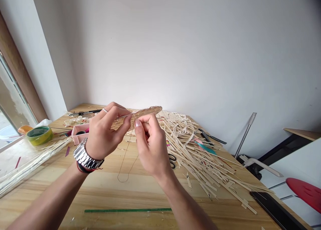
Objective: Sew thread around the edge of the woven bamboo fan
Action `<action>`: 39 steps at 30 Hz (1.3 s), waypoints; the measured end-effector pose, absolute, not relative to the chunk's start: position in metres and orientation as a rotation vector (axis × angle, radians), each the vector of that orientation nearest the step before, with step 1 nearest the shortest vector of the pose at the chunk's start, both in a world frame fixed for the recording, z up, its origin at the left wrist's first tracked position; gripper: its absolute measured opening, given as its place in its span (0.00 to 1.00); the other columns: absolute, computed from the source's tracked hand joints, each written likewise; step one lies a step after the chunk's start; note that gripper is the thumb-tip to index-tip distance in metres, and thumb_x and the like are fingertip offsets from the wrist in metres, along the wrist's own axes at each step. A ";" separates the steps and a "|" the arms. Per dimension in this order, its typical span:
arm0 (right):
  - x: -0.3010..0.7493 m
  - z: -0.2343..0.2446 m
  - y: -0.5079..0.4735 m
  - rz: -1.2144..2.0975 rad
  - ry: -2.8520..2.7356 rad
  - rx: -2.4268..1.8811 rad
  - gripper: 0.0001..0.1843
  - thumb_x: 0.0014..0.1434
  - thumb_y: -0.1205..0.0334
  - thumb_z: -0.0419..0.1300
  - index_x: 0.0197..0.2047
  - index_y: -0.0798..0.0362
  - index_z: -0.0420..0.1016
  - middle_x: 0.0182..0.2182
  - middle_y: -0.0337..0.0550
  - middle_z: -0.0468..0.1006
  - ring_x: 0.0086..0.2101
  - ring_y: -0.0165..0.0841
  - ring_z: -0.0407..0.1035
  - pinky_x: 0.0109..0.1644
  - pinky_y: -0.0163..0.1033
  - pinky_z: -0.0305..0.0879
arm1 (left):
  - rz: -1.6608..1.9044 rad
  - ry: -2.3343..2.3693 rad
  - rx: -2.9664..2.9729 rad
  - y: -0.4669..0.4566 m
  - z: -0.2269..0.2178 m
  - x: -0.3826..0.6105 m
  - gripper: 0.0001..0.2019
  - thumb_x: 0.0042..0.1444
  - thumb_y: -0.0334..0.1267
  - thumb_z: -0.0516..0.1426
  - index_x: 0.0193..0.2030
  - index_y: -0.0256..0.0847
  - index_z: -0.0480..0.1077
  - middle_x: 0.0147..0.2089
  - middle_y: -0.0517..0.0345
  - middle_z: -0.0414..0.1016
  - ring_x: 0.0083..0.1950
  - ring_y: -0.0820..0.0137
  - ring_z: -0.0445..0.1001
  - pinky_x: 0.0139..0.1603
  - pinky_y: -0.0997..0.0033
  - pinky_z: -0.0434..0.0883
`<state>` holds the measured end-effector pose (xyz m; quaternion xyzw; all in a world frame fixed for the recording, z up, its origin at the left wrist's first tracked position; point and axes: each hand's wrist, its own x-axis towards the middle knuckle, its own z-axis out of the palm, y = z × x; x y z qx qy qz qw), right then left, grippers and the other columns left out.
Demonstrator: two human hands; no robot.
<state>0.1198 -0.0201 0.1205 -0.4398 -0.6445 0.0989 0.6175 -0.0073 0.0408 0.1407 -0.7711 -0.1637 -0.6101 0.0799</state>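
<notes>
A thin, flat brown woven piece point(152, 111) is held up over the table, nearly edge-on. My left hand point(104, 133), with a ring and a metal watch at the wrist, pinches its near left edge between thumb and fingers. Close beside it, my right hand point(151, 144) is closed, its thumb and forefinger gripping a fine needle point(134, 116) whose tip meets the piece's edge. Brown thread point(121, 166) hangs below in a long loop towards the tabletop. My right palm and curled fingers are partly hidden.
Pale bamboo strips point(198, 159) spread over the table's right side, with black-handled scissors point(172, 160) at their edge. At left are a tape roll point(39, 135), a pink basket point(76, 137) and long thin strips point(32, 168). A green strip point(127, 210) lies in front; a black phone-like slab point(278, 210) sits right.
</notes>
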 end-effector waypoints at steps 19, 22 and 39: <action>0.153 0.148 -0.036 -0.341 -1.599 -1.198 0.05 0.64 0.64 0.57 0.41 0.51 0.75 0.40 0.46 0.75 0.44 0.39 0.66 0.51 0.48 0.61 | -1.623 -0.327 -2.557 0.038 0.144 -0.007 0.03 0.60 0.28 0.59 0.38 0.39 0.74 0.36 0.54 0.78 0.37 0.69 0.76 0.40 0.68 0.74; 0.162 0.151 -0.038 -0.047 -1.710 -1.213 0.05 0.63 0.64 0.58 0.36 0.51 0.76 0.37 0.43 0.76 0.42 0.36 0.68 0.49 0.44 0.63 | -1.554 -0.258 -2.638 0.040 0.143 -0.007 0.03 0.60 0.29 0.59 0.39 0.39 0.74 0.36 0.55 0.78 0.37 0.69 0.76 0.40 0.68 0.74; 0.172 0.146 -0.026 0.433 -1.464 -0.915 0.08 0.68 0.58 0.54 0.38 0.52 0.66 0.33 0.37 0.71 0.34 0.28 0.71 0.44 0.38 0.68 | -1.252 -0.163 -2.872 0.043 0.139 -0.007 0.04 0.63 0.29 0.56 0.41 0.37 0.74 0.40 0.51 0.78 0.41 0.67 0.76 0.43 0.67 0.73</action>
